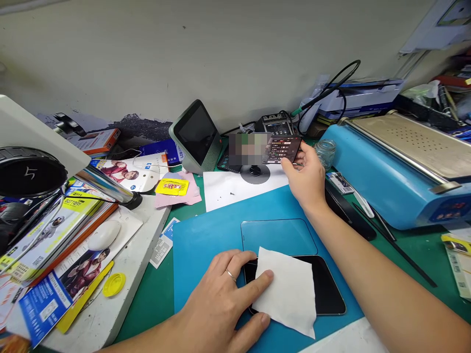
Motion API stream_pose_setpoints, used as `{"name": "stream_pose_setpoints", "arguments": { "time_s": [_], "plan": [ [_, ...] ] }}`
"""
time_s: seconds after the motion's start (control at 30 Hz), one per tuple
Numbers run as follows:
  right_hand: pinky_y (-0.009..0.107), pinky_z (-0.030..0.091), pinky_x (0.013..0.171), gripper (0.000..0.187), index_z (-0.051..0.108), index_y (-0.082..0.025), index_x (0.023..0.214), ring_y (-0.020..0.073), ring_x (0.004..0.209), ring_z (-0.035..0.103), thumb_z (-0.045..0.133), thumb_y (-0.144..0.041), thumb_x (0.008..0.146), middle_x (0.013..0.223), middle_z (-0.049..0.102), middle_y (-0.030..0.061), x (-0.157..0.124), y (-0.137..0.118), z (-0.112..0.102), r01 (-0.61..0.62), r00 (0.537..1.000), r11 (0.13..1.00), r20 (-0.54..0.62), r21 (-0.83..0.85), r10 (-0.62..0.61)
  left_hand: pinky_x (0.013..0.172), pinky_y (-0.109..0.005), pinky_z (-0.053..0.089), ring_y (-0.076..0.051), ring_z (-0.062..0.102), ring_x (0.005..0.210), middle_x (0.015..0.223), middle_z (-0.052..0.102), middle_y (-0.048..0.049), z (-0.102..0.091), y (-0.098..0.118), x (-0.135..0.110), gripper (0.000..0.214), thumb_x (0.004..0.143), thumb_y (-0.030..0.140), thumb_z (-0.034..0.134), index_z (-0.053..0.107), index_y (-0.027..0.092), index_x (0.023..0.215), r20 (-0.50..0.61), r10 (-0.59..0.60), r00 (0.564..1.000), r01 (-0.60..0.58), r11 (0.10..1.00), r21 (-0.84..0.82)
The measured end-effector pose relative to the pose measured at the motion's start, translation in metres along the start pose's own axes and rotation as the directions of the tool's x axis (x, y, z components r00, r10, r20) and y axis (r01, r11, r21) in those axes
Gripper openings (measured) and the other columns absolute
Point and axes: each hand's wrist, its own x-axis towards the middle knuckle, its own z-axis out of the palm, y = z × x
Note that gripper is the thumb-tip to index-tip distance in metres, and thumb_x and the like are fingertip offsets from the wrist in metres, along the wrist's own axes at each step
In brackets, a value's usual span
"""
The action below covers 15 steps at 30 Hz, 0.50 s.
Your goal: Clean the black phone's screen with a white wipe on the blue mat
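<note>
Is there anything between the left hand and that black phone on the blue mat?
Yes, partly: a white wipe lies over the black phone, and the left hand's index fingertip rests on it. At the phone's upper-left corner, nothing visible stands between.

Pale wall [140,59] — patchy (low down)

At six o'clock, the ringed left hand [230,289] lies spread against a white, squarish paper wipe [287,294] over a black, rectangular phone [327,289]; toward three o'clock, the right hand [308,176] grips a dark, rectangular, lit-screen device [283,148].
</note>
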Motion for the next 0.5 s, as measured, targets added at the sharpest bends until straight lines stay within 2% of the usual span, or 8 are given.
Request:
{"name": "stream_pose_setpoints", "arguments": {
  "time_s": [0.2, 0.5],
  "plan": [
    [0.042, 0.058, 0.081, 0.049, 0.061, -0.020, 0.127, 0.0235, 0.090, 0.068, 0.066, -0.030, 0.080, 0.103, 0.074, 0.0074, 0.0002, 0.0013, 0.0008, -0.007, 1.000, 1.000, -0.003, 0.004, 0.007, 0.099, -0.056, 0.048, -0.035, 0.049, 0.125, 0.144, 0.046, -0.0164, 0.0020, -0.0009, -0.0002, 0.055, 0.095, 0.027, 0.061, 0.048, 0.026, 0.148, -0.024, 0.020, 1.000, -0.020, 1.000, -0.006],
    [0.044, 0.058, 0.084, 0.054, 0.059, -0.020, 0.132, 0.0241, 0.091, 0.068, 0.067, -0.031, 0.079, 0.106, 0.073, 0.0084, -0.0013, 0.0043, -0.0016, -0.010, 1.000, 1.000, 0.023, 0.018, 0.010, 0.100, -0.056, 0.050, -0.035, 0.049, 0.126, 0.147, 0.045, -0.0147, -0.0004, 0.0003, -0.0004, 0.055, 0.096, 0.029, 0.062, 0.047, 0.028, 0.150, 0.007, -0.001, 1.000, 0.001, 1.000, 0.002]
  ]
}}
